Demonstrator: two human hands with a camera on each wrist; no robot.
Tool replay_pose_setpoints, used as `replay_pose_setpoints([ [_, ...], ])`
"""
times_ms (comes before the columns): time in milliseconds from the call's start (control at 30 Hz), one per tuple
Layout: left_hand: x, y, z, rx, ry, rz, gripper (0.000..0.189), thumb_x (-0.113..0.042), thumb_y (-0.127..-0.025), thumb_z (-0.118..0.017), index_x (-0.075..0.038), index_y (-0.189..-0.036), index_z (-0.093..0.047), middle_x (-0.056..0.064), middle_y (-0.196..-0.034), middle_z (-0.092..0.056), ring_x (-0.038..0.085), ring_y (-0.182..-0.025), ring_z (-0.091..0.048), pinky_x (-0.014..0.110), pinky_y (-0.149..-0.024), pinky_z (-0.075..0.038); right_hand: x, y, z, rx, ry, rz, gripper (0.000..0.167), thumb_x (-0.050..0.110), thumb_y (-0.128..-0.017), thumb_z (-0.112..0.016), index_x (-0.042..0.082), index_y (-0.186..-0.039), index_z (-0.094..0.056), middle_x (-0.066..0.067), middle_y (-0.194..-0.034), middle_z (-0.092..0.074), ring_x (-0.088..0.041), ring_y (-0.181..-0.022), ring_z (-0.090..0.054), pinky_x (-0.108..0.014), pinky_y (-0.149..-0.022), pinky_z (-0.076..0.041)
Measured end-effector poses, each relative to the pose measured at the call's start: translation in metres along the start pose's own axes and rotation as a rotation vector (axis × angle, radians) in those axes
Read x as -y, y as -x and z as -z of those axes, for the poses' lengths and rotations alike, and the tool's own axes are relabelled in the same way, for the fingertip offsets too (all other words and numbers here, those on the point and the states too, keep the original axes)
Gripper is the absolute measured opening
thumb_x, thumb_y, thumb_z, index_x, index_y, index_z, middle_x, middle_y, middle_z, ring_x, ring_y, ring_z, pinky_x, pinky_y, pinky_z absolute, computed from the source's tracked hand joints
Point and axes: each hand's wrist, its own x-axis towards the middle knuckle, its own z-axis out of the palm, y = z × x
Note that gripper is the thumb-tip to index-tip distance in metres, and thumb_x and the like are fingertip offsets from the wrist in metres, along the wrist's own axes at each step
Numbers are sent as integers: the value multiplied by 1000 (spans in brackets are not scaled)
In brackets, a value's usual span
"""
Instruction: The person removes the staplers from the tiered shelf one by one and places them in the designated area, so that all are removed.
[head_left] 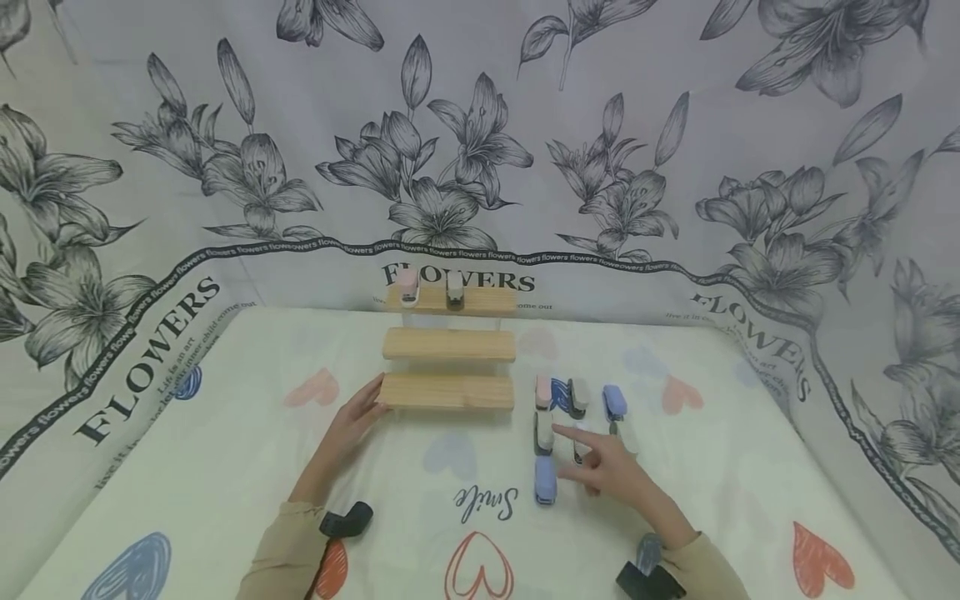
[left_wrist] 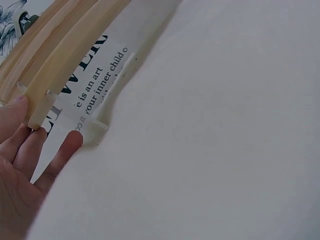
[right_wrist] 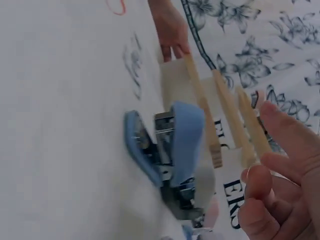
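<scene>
A three-tier wooden display rack (head_left: 448,392) with clear supports stands on the cloth. My left hand (head_left: 352,425) grips the left end of its lowest plank, thumb on one face and fingers on the other in the left wrist view. On the top tier sit a pink stapler (head_left: 408,285) and a grey-white stapler (head_left: 454,292). My right hand (head_left: 611,467) hovers among small staplers with its index finger extended, holding nothing. The fingertip is near a white stapler (head_left: 543,433); a blue stapler (right_wrist: 187,145) stands nearest the thumb, its jaws spread in the right wrist view.
Behind them are another pink stapler (head_left: 543,393), a grey stapler (head_left: 577,397) and a second blue stapler (head_left: 615,403). My right hand partly covers a white stapler (head_left: 579,448) and a pale item beside it. A flower-printed curtain (head_left: 480,183) hangs behind the table.
</scene>
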Motion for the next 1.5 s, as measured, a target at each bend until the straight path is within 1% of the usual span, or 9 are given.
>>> replay_pose_setpoints([
  [133,-6,1,1,-10,1,3,54,-15,-95,-46,2,-140,-22,23,-140,-24,42,-117,-36,52,-97,-27,31,-42,18,-37,-62,78,52,8,-83,-64,-3,-130,-43,-6,-43,-50,-19,-36,-47,-30,-34,-39],
  [267,7,-1,1,-3,28,4,55,-15,-94,-47,0,-140,-22,22,-141,-24,43,-119,-33,51,-98,-26,57,-88,34,-78,-204,75,52,5,-86,-59,-2,-133,-37,-19,-98,-62,-20,-42,-51,-33,-40,-44],
  [367,18,-3,1,-23,26,25,55,-18,-94,-49,-3,-140,-24,19,-141,-25,39,-122,-31,49,-99,-26,66,-125,40,-100,-324,25,57,7,-87,-58,0,-137,-31,-17,-137,-35,-16,-47,-52,-28,-47,-49],
  [533,25,-6,-2,-46,21,40,57,-23,-92,-52,-5,-140,-28,16,-141,-27,38,-121,-33,48,-99,-26,74,-178,44,-68,-533,-25,62,6,-88,-57,6,-141,-26,-11,-142,-28,-12,-50,-48,-24,-49,-45],
  [667,27,-5,-4,-36,46,46,57,-22,-92,-53,-5,-140,-27,15,-141,-28,38,-121,-33,48,-99,-26,78,-207,37,-9,-539,-79,69,8,-86,-60,9,-142,-21,-8,-144,-23,-14,-56,-51,-26,-55,-48],
  [833,23,-4,0,-26,73,13,55,-18,-93,-51,-4,-140,-26,17,-141,-27,38,-122,-31,49,-99,-27,83,-226,22,-4,-508,-151,85,13,-81,-67,11,-144,-10,-14,-146,-13,-18,-67,-57,-31,-69,-52],
  [1200,4,5,-4,-11,54,48,55,-16,-94,-48,0,-140,-23,22,-140,-25,42,-121,-32,50,-98,-26,75,-238,-1,-111,-592,-257,89,4,-81,-66,17,-145,-6,-8,-148,-10,-13,-59,-56,-24,-57,-52],
  [1400,19,1,-1,-20,90,4,53,-13,-94,-47,-3,-140,-23,21,-140,-25,39,-122,-32,49,-99,-26,81,-243,-4,-142,-632,-270,90,-4,-80,-63,25,-145,-7,-7,-148,-10,-14,-53,-54,-23,-49,-51],
  [1500,27,-3,0,-15,98,-1,55,-17,-93,-49,-5,-141,-24,18,-142,-24,36,-124,-29,47,-100,-25,81,-244,-5,-166,-586,-259,89,-4,-80,-63,29,-144,-11,-10,-147,-14,-13,-49,-52,-25,-48,-51],
])
